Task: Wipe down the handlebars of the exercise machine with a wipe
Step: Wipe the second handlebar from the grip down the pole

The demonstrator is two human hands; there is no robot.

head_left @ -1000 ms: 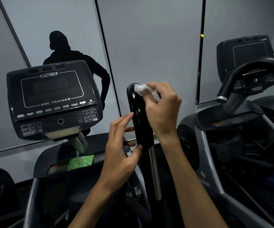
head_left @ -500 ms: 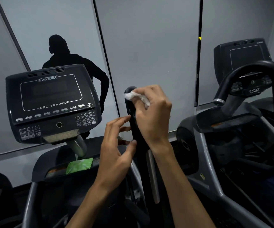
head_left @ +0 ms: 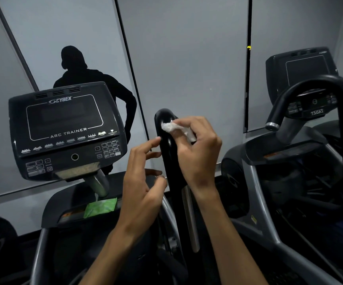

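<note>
A black upright handlebar (head_left: 167, 149) of the arc trainer stands in the middle of the view. My right hand (head_left: 197, 153) pinches a crumpled white wipe (head_left: 169, 126) and presses it against the upper part of the handlebar. My left hand (head_left: 143, 182) hovers just left of the bar with fingers spread and loosely bent; its fingertips reach the bar's left edge. The bar's lower black grip is partly hidden behind my right hand.
The machine's console (head_left: 63, 128) sits at the left, with a green wipe packet (head_left: 100, 207) on the shelf below it. A second machine with a curved black handlebar (head_left: 310, 93) stands at the right. A grey wall panel lies straight ahead.
My right hand has slid the wipe slightly down from the bar's tip onto its upper face. My left hand has loosened its touch on the bar's lower part.
</note>
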